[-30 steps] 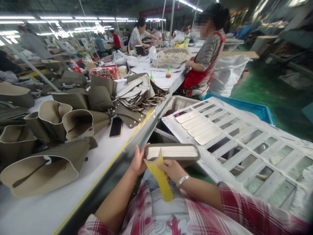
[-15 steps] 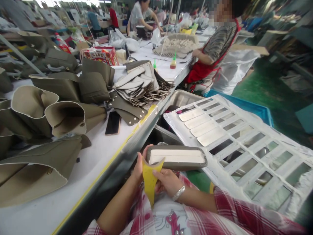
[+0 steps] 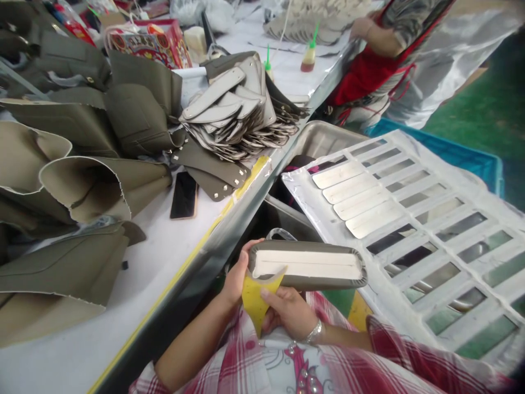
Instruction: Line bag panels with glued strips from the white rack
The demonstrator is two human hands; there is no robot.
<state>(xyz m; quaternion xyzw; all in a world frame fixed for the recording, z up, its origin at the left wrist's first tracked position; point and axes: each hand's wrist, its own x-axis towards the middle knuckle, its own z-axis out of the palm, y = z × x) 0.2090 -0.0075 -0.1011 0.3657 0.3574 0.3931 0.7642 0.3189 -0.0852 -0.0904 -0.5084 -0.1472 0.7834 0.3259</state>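
A grey-brown padded piece with a cream strip along its face lies level above my lap. My left hand is closed round its left end, fingers partly hidden behind it. My right hand pinches a yellow curved piece between thumb and fingers. The top edge of the yellow piece overlaps the lower left corner of the padded piece; whether they touch is unclear.
On the table at left are brown bag bodies, a phone and stacked straps. A slotted white rack stands at right, before a blue crate. Another person's arm is at the top.
The view has tilted down and come closer to the table. The padded piece sits slightly further right, and my hands still hold the same two things.
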